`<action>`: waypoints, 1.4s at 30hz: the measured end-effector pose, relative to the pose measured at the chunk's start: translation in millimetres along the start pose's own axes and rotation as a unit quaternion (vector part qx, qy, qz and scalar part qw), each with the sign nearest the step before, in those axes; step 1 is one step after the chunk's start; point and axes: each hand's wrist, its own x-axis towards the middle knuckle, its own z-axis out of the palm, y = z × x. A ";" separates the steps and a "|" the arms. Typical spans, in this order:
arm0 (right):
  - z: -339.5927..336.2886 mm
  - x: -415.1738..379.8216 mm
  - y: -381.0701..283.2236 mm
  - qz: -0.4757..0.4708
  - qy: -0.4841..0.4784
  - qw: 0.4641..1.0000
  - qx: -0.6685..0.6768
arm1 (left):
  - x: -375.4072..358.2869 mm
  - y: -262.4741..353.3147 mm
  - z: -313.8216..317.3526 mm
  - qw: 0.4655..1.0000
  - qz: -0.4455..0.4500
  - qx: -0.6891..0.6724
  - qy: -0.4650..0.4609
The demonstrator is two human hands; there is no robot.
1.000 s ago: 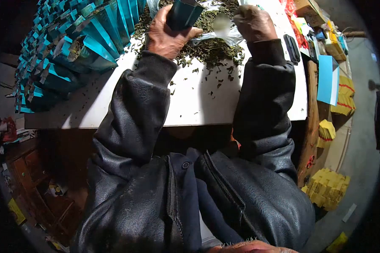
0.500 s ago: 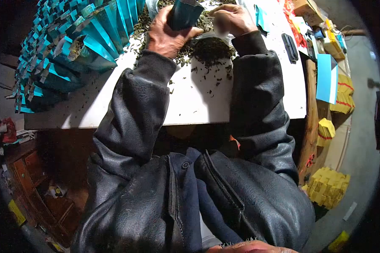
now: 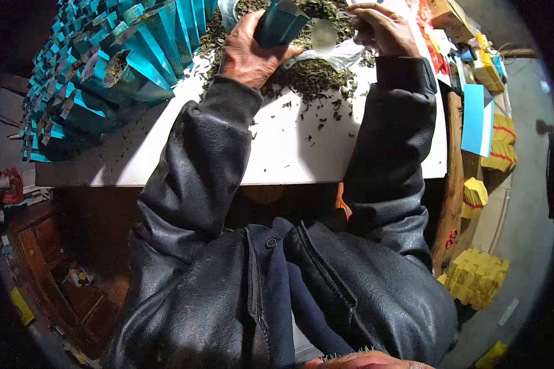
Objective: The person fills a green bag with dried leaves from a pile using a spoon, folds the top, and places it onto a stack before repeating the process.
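My left hand [image 3: 247,56] is wrapped round a dark teal paper bag [image 3: 282,26], its mouth tipped up to the right. To its right, my right hand [image 3: 385,31] hangs over the far side of the white table [image 3: 277,147], fingers curled together; what they hold, if anything, is hidden. Dried dark leaves [image 3: 314,79], which look like tea, lie heaped below and between the hands. A clear plastic bag [image 3: 346,56] sits among the leaves beside my right hand. Rows of upright teal paper bags [image 3: 148,55] crowd the left of the table.
On the right stand a wooden post [image 3: 450,184], a blue card box [image 3: 476,117] and a bundle of yellow packets [image 3: 503,138]. More yellow packets [image 3: 477,277] are stacked lower down. A wooden cabinet [image 3: 58,264] is at lower left. Loose leaves are scattered on the tabletop.
My right hand has moved right, away from the teal bag, uncovering more of the plastic bag and leaves. My left hand and its bag have shifted slightly right.
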 end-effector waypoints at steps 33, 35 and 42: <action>43.7 -42.8 -60.9 -0.051 0.060 0.991 -0.106 | 3.4 -8.3 7.8 0.993 0.016 0.113 0.002; 46.0 -45.2 -62.9 -0.077 0.054 0.987 -0.133 | 3.4 -8.4 7.5 0.993 0.011 0.116 0.002; 31.1 -41.7 -50.8 -0.097 0.050 0.981 -0.159 | 4.6 -2.8 8.3 0.994 -0.016 0.112 0.001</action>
